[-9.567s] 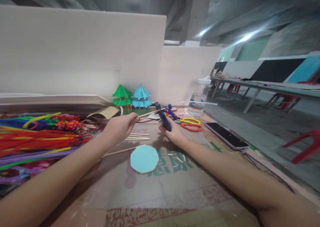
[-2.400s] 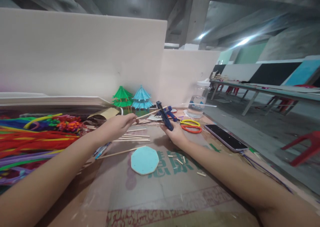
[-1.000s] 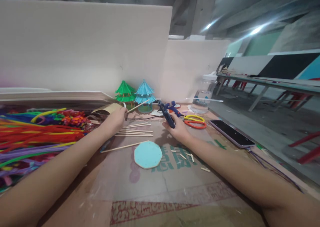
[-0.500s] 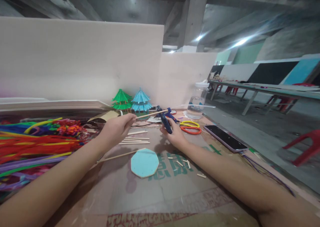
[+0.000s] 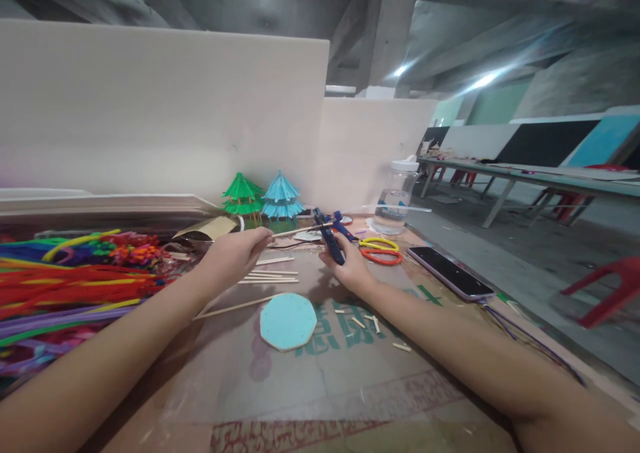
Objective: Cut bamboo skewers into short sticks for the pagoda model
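My left hand pinches a thin wooden stick that points right and slightly up. Dark blue cutting pliers are gripped in my right hand. The stick's far end crosses the pliers' head; whether the jaws are closed on it is too small to tell. Below my hands lies a light blue octagonal board, with another long stick beside it. More sticks lie side by side under the held one. Several short cut stick pieces are scattered near my right forearm.
At the back stand a green model pavilion and a blue one. Colourful pipe cleaners fill the left side. Scissors, a phone with a cable and a water bottle are on the right.
The pliers' head and the stick's far end overlap a little differently, the stick having tilted slightly lower. The whole view has shifted slightly; both hands keep their holds.
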### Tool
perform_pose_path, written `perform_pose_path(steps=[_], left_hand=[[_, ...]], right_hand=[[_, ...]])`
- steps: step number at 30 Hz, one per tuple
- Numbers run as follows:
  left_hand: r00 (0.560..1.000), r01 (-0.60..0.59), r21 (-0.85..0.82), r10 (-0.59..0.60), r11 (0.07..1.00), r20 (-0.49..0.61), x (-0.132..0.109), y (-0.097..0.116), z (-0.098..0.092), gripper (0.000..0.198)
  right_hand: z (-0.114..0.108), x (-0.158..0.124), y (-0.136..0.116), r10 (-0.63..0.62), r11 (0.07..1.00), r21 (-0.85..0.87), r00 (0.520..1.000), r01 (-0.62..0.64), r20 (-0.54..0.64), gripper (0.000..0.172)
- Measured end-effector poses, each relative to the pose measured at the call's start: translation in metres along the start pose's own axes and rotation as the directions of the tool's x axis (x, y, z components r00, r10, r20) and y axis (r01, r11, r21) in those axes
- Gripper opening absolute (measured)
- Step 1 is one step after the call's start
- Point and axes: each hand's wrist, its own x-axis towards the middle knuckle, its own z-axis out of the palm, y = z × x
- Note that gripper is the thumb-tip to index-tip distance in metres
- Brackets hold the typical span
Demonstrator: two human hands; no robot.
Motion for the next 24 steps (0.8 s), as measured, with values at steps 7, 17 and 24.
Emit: perform_pose_path(steps=[7,17,24], left_hand=[[1.0,0.008,0.017,-0.008,1.0,-0.014,-0.0004,0.001,-0.0007,0.041],[0.999,0.03,0.034,-0.029,0.999,-0.023,-0.0002,0.0036,-0.0005,0.039],[1.0,0.024,0.02,-0.024,1.0,-0.008,-0.0003,0.0052,-0.0015,0.039]], right_hand=[[0.001,0.0001,0.002,0.015,1.0,-0.001,1.0,-0.015,0.006,0.037],[0.0024,0.0007,0.008,0.018,1.0,0.008,1.0,-0.018,0.013,0.039],[0.0016,0.0005,0.0071,0.056,0.998,-0.007,0.998,-0.056,0.04,0.04]])
